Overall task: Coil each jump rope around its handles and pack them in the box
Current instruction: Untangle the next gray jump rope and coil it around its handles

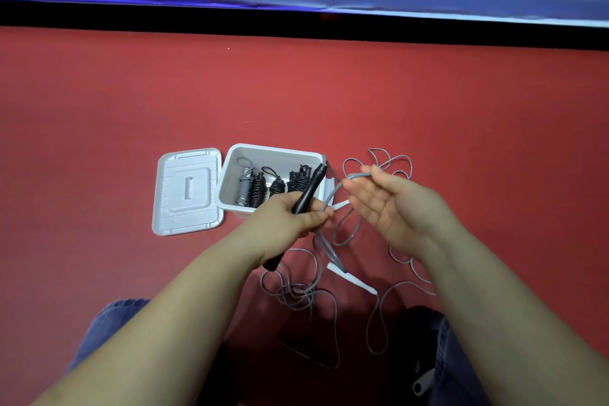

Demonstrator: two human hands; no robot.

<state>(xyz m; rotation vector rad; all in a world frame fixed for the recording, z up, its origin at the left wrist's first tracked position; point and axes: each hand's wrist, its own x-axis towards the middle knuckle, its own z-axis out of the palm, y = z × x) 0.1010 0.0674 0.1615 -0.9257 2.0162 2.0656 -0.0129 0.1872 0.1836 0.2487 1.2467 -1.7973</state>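
My left hand (301, 212) has its grip curled tight round a pair of black handles (308, 189), which slant up over the near right corner of the white box (273, 152). My right hand (392, 204) is spread wide, palm up, fingers straight; the grey rope (333, 189) arches from the handles to my fingertips and rests there, though I cannot tell whether my thumb nips it. The remaining rope lies in loose loops on the red floor (131, 102), between my knees and out to the right. A white-handled rope (352, 278) lies tangled among them. Inside the box stand four coiled ropes (260, 189) in a row. The lid (188, 191) lies flat just left of the box.
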